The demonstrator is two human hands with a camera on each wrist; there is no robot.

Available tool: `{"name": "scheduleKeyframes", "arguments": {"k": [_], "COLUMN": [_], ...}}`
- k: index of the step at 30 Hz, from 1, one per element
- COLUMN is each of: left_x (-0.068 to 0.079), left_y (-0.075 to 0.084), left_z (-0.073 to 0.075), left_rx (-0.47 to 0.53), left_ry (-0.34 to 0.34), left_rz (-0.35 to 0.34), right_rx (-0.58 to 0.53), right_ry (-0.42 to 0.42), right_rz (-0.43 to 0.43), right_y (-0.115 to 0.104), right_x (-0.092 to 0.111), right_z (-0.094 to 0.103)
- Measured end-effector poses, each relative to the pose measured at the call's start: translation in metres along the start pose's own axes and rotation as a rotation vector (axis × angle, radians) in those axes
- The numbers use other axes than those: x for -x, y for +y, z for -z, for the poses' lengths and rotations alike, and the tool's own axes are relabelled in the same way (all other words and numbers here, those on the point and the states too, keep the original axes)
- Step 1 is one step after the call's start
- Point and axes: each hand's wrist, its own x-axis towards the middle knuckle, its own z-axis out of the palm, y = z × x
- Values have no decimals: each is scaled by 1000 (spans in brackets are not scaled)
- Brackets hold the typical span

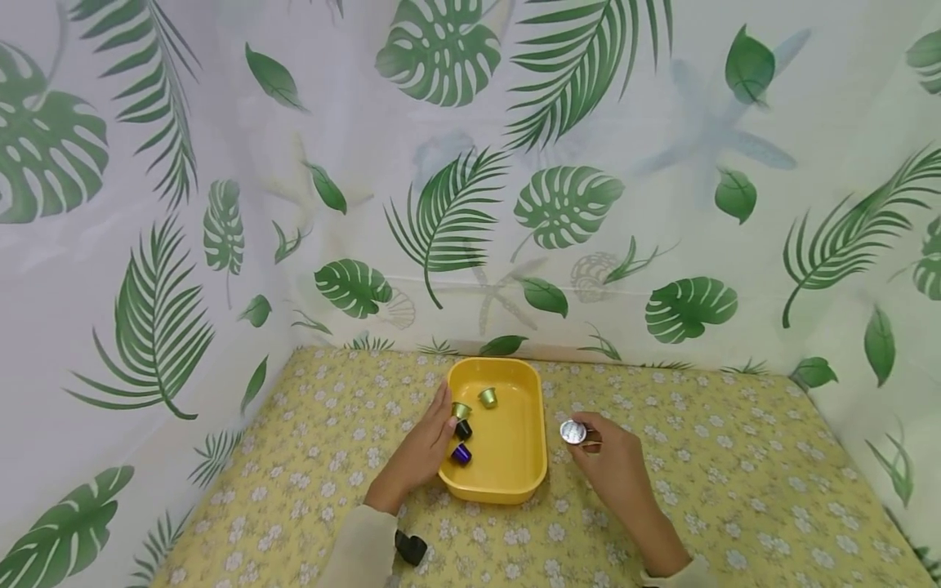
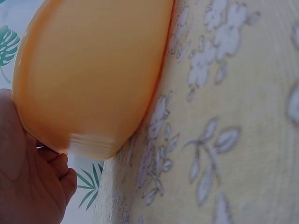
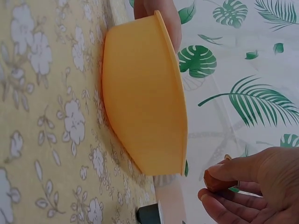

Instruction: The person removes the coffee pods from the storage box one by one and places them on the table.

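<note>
A yellow plastic tub [image 1: 507, 482] stands on the table. My left hand [image 1: 422, 445] holds its left rim, the thumb over the edge; in the left wrist view several fingers of that hand [image 2: 35, 172] curl at the rim. Inside the tub lie two green coffee capsules, one near the middle [image 1: 488, 398] and one by the left wall [image 1: 461, 410], plus a black capsule [image 1: 464, 430] and a purple one [image 1: 461, 454]. To the tub's right, my right hand [image 1: 613, 461] pinches a coffee capsule [image 1: 573, 432], silver lid facing up; its body looks orange-brown [image 3: 219, 182] in the right wrist view.
A dark capsule [image 3: 148, 213] with a pale lid stands on the table beyond the tub in the right wrist view. Floral yellow cloth [image 1: 735, 490] covers the table. Leaf-printed sheets [image 1: 470, 327] hang behind and at both sides. A small black object [image 1: 411, 548] sits by the left sleeve.
</note>
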Motion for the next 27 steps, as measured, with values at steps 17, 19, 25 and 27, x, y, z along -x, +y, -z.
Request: {"name": "scheduleKeyframes", "arguments": {"k": [17, 19, 25, 27], "left_x": [1, 0, 1, 1], "left_y": [-3, -3, -5, -5], "left_z": [-2, -2, -2, -2], "left_rx": [-6, -10, -9, -7], "left_ry": [7, 9, 7, 7], "left_rz": [5, 0, 3, 3], "right_rx": [88, 99, 112, 108], "right_ry": [76, 87, 100, 97], "right_rz": [7, 18, 39, 40], "right_y": [19, 22, 30, 32], "right_x": [-5, -6, -8, -9], "right_z": [12, 14, 15, 16]}}
